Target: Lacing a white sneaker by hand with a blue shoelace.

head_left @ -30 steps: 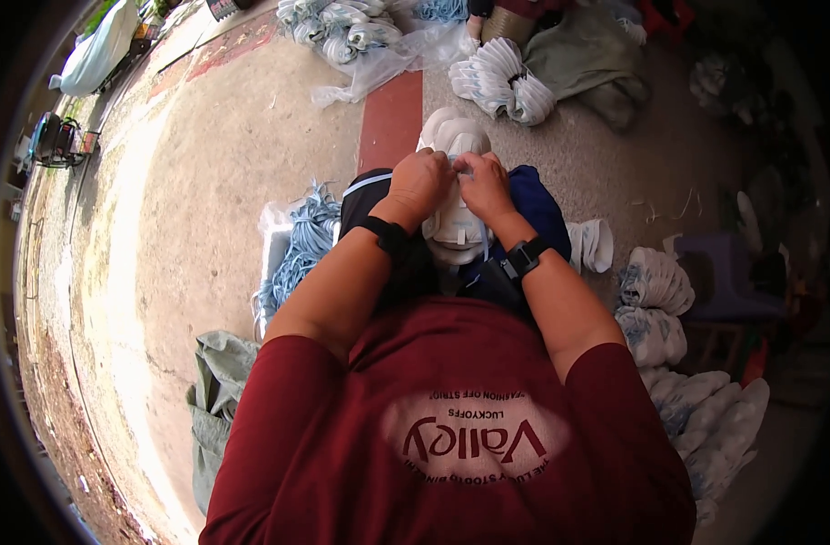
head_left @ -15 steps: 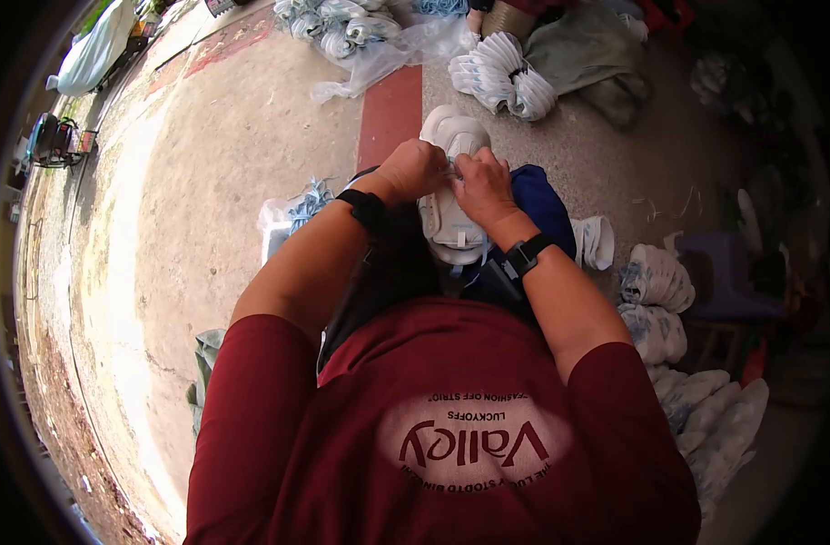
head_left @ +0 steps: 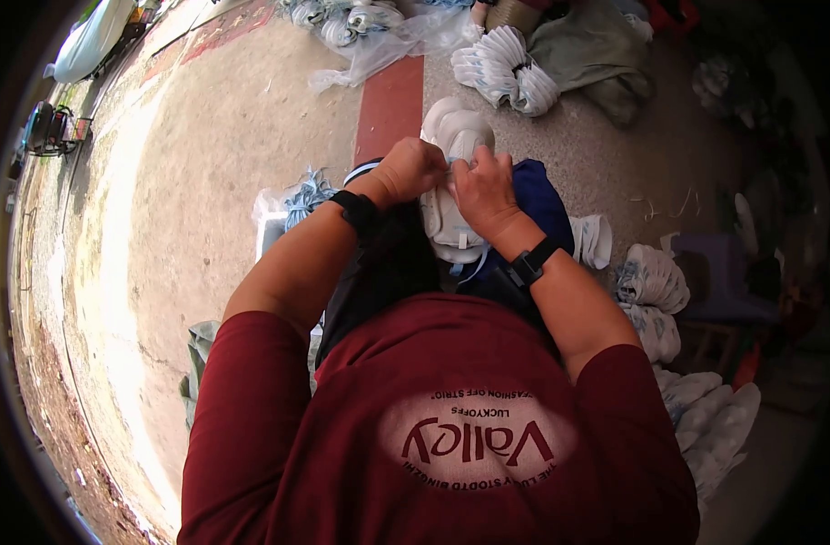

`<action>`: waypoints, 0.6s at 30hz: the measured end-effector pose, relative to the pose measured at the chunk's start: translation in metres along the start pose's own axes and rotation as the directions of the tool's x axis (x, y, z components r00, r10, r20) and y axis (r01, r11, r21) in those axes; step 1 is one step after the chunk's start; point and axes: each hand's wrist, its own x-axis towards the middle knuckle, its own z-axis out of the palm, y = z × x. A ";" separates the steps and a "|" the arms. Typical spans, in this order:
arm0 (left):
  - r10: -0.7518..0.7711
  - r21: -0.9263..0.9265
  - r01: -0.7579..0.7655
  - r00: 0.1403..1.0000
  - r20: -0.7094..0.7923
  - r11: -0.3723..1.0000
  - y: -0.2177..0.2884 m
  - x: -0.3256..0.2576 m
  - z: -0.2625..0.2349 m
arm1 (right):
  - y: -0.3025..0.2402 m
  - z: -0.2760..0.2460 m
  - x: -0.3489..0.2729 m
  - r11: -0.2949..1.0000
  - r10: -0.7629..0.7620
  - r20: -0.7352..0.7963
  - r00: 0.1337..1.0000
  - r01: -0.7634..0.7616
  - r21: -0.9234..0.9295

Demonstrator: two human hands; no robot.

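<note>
White shoe uppers (head_left: 445,222) lie lengthwise over my lap, the rounded toe ends pointing away from me. At their middle my left hand (head_left: 413,171) is closed in a pinch. Beside it my right hand (head_left: 484,188) also pinches, its knuckles up and its wrist bent inward. Between the fingertips a bit of thin pale strand shows, which looks like a shoelace; the fingers cover most of it. A light blue strand (head_left: 474,265) hangs at the near end of the uppers. Left of my knee, a bunch of light blue laces (head_left: 311,200) lies on a white box-like thing.
Ahead lie bundled white uppers (head_left: 504,71), clear plastic sheeting (head_left: 365,64) and dark green cloth (head_left: 597,59), near part of another person. More white bundles (head_left: 653,277) are stacked at my right by a purple-grey stool (head_left: 719,272). Blue cloth (head_left: 544,204) lies by my right hand.
Both hands stay pinched at the middle of the uppers, with only slight shifts of fingers and wrists. The whole view has moved a little.
</note>
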 end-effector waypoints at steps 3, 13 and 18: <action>-0.116 -0.120 0.115 0.993 0.000 0.986 0.001 -0.001 -0.003 | -0.004 -0.006 0.003 0.996 -0.085 -0.010 0.996 0.085 0.035; -0.170 -0.211 0.196 0.976 0.135 0.958 -0.007 0.010 -0.007 | -0.014 -0.002 0.012 0.947 -0.220 0.107 0.970 0.239 -0.213; -0.205 -0.249 0.241 0.965 0.163 0.938 -0.010 0.011 -0.007 | -0.017 -0.014 0.018 0.939 -0.183 0.231 0.955 0.240 -0.246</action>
